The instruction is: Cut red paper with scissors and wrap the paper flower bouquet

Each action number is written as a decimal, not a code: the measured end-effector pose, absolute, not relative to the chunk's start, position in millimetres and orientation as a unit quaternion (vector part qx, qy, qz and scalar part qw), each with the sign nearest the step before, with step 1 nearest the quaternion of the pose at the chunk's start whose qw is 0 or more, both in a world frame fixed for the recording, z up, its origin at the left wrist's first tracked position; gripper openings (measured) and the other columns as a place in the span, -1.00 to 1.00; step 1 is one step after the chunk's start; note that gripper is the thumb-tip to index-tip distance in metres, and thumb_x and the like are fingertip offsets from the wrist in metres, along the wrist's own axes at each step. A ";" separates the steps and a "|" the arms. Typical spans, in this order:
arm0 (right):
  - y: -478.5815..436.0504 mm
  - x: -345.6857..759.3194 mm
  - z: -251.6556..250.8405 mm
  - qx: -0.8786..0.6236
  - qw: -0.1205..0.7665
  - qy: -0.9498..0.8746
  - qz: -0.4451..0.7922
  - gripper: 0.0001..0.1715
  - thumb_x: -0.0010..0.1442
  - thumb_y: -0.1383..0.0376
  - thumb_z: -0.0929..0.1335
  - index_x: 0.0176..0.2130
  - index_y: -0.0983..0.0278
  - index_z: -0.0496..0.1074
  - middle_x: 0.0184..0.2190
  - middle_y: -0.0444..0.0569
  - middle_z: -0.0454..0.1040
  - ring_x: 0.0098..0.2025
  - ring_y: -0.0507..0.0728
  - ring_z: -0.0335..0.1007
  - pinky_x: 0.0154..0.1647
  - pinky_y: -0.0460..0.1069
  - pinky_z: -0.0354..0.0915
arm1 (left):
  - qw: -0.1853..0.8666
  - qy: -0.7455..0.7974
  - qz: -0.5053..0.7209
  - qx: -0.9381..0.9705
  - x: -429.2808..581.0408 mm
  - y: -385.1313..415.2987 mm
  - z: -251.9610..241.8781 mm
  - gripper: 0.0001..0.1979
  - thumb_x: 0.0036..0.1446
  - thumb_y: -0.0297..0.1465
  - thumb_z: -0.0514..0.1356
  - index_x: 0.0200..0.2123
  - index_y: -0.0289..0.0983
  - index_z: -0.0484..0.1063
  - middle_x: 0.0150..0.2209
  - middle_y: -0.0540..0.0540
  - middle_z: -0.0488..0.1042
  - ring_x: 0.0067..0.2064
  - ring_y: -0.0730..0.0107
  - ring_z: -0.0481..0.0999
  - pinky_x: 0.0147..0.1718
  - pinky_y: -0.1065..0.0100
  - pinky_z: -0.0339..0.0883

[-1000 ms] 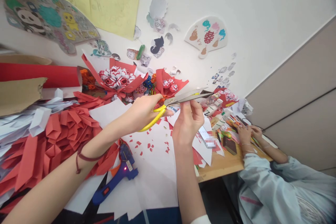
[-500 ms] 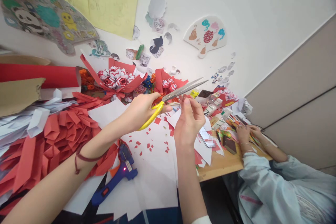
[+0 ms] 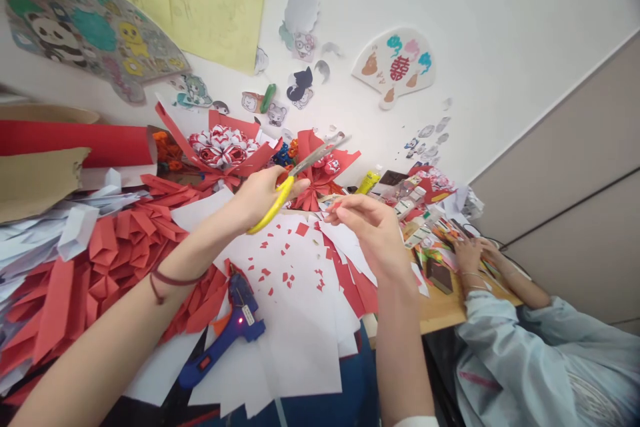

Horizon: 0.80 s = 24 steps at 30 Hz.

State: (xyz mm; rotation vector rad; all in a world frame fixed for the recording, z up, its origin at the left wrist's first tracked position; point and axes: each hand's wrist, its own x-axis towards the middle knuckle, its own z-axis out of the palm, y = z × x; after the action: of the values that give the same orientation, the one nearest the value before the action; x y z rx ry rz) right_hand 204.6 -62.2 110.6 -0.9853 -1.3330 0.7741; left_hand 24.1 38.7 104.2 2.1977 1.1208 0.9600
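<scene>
My left hand (image 3: 263, 197) is closed round the yellow handle of a pair of scissors (image 3: 277, 205), whose blades point up and to the right. The blade tips look close together. To the right, my right hand (image 3: 376, 230) pinches a small piece of red paper (image 3: 335, 206) between thumb and fingertips, apart from the scissors. Beneath both hands, small red scraps (image 3: 286, 277) lie scattered on sheets of white paper (image 3: 300, 340).
A blue glue gun (image 3: 225, 340) with a lit red light lies in front. Folded red paper pieces (image 3: 120, 247) are heaped at left. Paper-flower bouquets (image 3: 225, 147) stand behind, near a yellow bottle (image 3: 369, 181). Another person's hands (image 3: 467, 257) work at the right.
The scissors in my left hand have moved left and down, away from my right hand. My right hand has shifted right and turned, with its fingertips pointing more to the left.
</scene>
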 end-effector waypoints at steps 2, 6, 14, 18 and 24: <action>-63.2 206.2 113.7 -0.441 0.568 -0.596 0.356 -0.84 0.06 0.22 0.50 -0.33 0.25 0.54 -0.37 -0.10 0.56 -0.34 0.07 0.53 -0.22 0.00 0.45 | 0.393 0.318 0.360 0.784 24.3 30.7 111.6 -0.58 0.16 0.02 0.09 -0.40 -0.25 0.33 -0.51 -0.01 0.31 -0.48 0.42 0.29 -0.48 0.36 0.15; -62.5 206.5 117.0 -0.458 0.536 -0.610 0.362 -0.81 0.05 0.19 0.51 -0.36 0.26 0.54 -0.44 -0.12 0.54 -0.38 0.05 0.50 -0.29 -0.03 0.42 | 0.472 0.247 0.379 0.757 23.9 12.0 121.9 -0.69 0.09 -0.10 0.23 -0.41 -0.24 0.37 -0.54 0.03 0.28 -0.52 0.52 0.20 -0.56 0.41 0.06; -59.9 210.1 112.6 -0.474 0.513 -0.628 0.343 -0.80 0.06 0.20 0.50 -0.30 0.25 0.55 -0.38 -0.10 0.57 -0.36 0.04 0.48 -0.35 -0.08 0.37 | 0.472 0.262 0.344 0.768 22.3 4.7 127.1 -0.74 -0.01 -0.25 0.33 -0.34 -0.26 0.38 -0.55 0.09 0.27 -0.53 0.57 0.20 -0.57 0.47 0.10; -60.8 208.5 110.7 -0.479 0.520 -0.637 0.307 -0.79 0.07 0.18 0.49 -0.32 0.26 0.54 -0.39 -0.10 0.55 -0.35 0.06 0.48 -0.30 -0.05 0.40 | 0.440 0.279 0.369 0.770 26.5 5.4 124.9 -0.74 -0.04 -0.27 0.34 -0.35 -0.28 0.38 -0.56 0.11 0.25 -0.56 0.60 0.17 -0.58 0.48 0.10; -59.6 209.1 108.4 -0.496 0.535 -0.637 0.247 -0.77 0.14 0.15 0.44 -0.27 0.26 0.56 -0.30 -0.05 0.59 -0.32 0.07 0.49 -0.24 -0.02 0.42 | 0.416 0.276 0.387 0.775 27.5 7.5 120.5 -0.71 -0.04 -0.22 0.33 -0.35 -0.28 0.38 -0.57 0.10 0.26 -0.56 0.58 0.18 -0.56 0.47 0.11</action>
State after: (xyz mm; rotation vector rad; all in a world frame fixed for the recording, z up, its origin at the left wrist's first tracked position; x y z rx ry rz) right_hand 209.1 -59.6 108.4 -1.1819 -1.5177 0.5888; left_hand 27.5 7.5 120.5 1.9464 0.6943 0.9729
